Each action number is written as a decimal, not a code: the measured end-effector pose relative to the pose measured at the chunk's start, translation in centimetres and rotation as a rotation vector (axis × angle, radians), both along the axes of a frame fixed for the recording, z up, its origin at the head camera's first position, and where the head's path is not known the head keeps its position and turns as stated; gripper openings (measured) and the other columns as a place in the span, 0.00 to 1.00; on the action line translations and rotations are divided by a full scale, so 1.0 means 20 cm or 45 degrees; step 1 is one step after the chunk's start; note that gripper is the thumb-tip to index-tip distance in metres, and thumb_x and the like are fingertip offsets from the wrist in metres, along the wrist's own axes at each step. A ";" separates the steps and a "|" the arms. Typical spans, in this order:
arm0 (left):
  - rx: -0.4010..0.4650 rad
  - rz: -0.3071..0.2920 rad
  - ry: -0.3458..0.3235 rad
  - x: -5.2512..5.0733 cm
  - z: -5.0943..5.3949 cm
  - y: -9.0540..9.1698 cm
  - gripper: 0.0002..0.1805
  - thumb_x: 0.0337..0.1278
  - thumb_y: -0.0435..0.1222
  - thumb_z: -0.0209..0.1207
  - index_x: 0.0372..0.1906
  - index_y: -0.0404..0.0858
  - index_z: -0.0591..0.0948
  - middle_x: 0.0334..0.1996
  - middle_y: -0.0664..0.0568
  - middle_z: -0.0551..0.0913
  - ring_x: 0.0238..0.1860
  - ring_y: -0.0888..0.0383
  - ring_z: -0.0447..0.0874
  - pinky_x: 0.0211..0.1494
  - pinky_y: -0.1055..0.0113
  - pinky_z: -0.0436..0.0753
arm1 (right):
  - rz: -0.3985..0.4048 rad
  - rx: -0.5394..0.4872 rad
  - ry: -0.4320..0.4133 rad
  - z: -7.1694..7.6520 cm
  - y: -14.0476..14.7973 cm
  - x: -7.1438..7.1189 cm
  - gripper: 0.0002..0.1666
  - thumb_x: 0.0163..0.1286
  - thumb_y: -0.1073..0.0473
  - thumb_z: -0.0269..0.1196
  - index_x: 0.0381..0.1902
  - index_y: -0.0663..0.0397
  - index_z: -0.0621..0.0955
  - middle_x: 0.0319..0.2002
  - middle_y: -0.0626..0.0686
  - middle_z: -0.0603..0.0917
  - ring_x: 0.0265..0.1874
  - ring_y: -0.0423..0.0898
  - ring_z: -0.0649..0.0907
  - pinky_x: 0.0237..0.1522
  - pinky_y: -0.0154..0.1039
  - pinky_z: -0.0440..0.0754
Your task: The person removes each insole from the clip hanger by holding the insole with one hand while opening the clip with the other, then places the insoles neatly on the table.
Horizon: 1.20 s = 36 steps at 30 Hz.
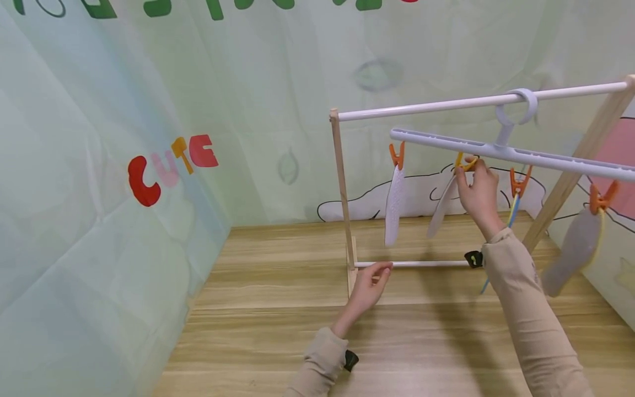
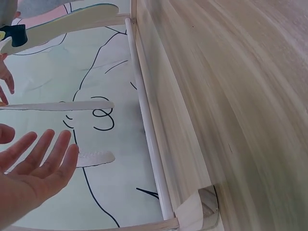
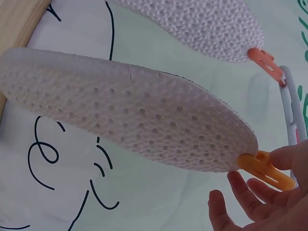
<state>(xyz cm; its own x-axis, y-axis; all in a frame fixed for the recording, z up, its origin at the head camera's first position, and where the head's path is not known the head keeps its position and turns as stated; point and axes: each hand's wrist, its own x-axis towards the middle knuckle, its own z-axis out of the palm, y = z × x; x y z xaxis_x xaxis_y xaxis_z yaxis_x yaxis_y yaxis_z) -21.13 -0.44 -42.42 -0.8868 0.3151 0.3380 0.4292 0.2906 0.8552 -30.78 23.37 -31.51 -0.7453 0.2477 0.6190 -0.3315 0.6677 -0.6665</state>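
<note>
A grey hanger [image 1: 441, 143] is hooked over the top white bar of a wooden rack. My right hand [image 1: 478, 190] pinches a yellow clothespin [image 3: 265, 172] just below the hanger's bar, thumb on one side and fingers on the other. That clothespin bites the end of a pale dimpled insole [image 3: 130, 115], which dangles at a slant. To its left hangs another white insole [image 1: 394, 207] in an orange clothespin [image 1: 397, 156]. My left hand [image 1: 368, 288] hovers near the rack's lower bar, palm up, fingers loosely extended and holding nothing [image 2: 41, 175].
Farther right, orange clothespins [image 1: 520, 182] hold a blue-and-yellow edged insole [image 1: 514, 209] and a greyish insole [image 1: 577, 248]. The rack's wooden post [image 1: 342, 187] and lower white bar [image 1: 421, 264] stand on the wood-grain table [image 1: 258, 331]. Printed fabric [image 1: 273, 110] hangs behind.
</note>
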 end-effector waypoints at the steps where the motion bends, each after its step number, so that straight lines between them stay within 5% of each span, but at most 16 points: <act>1: -0.006 -0.003 -0.002 0.00 0.00 0.00 0.13 0.59 0.27 0.48 0.45 0.25 0.76 0.42 0.34 0.81 0.41 0.44 0.81 0.36 0.77 0.77 | -0.002 0.000 0.007 0.00 0.00 0.00 0.21 0.67 0.59 0.50 0.51 0.71 0.69 0.43 0.72 0.76 0.44 0.66 0.71 0.52 0.54 0.61; 10: -0.012 0.025 0.037 0.00 0.02 0.04 0.12 0.57 0.27 0.49 0.44 0.26 0.77 0.41 0.37 0.82 0.39 0.46 0.82 0.35 0.79 0.77 | 0.005 -0.008 -0.016 0.00 -0.03 0.02 0.20 0.67 0.58 0.49 0.48 0.71 0.70 0.43 0.71 0.78 0.44 0.65 0.72 0.51 0.53 0.67; 15: 0.010 0.061 0.064 -0.06 -0.07 0.06 0.12 0.57 0.28 0.50 0.44 0.27 0.77 0.39 0.37 0.82 0.36 0.46 0.83 0.34 0.79 0.77 | -0.002 -0.015 -0.002 0.00 -0.04 0.03 0.20 0.66 0.58 0.50 0.47 0.72 0.69 0.43 0.72 0.77 0.43 0.65 0.72 0.50 0.53 0.66; 20: -0.010 -0.001 0.046 -0.08 -0.12 0.11 0.12 0.59 0.31 0.50 0.46 0.31 0.77 0.42 0.41 0.82 0.41 0.51 0.82 0.36 0.80 0.77 | 0.002 -0.032 0.001 0.01 -0.04 0.04 0.20 0.66 0.57 0.51 0.46 0.71 0.68 0.43 0.71 0.76 0.45 0.63 0.72 0.51 0.52 0.67; 28: -0.015 -0.063 0.045 -0.10 -0.11 0.18 0.15 0.58 0.31 0.51 0.50 0.30 0.74 0.47 0.40 0.79 0.43 0.50 0.81 0.41 0.76 0.78 | -0.024 -0.060 -0.045 0.01 -0.06 0.05 0.23 0.65 0.52 0.52 0.46 0.68 0.67 0.43 0.69 0.76 0.44 0.63 0.71 0.47 0.50 0.68; 33: -0.029 -0.084 0.088 -0.08 -0.02 0.18 0.17 0.56 0.27 0.52 0.51 0.26 0.72 0.48 0.35 0.77 0.46 0.44 0.79 0.43 0.69 0.80 | -0.036 -0.052 -0.042 0.00 -0.06 0.05 0.24 0.65 0.51 0.53 0.46 0.68 0.67 0.40 0.69 0.75 0.43 0.62 0.71 0.42 0.47 0.67; 36: -0.068 -0.095 0.090 -0.12 -0.03 0.20 0.19 0.56 0.30 0.53 0.53 0.28 0.71 0.50 0.37 0.76 0.49 0.46 0.78 0.45 0.67 0.80 | -0.044 -0.044 -0.034 0.00 -0.06 0.05 0.23 0.65 0.51 0.53 0.46 0.68 0.67 0.39 0.68 0.75 0.42 0.61 0.72 0.42 0.47 0.67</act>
<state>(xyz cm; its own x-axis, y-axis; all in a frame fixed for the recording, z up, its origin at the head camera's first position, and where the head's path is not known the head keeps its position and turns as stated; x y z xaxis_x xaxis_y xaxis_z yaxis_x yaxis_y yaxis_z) -23.56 3.52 -42.95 -0.8351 0.3982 0.3796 0.5096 0.2999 0.8064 -29.75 22.20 -31.55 -0.7523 0.2944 0.5895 -0.2905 0.6548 -0.6977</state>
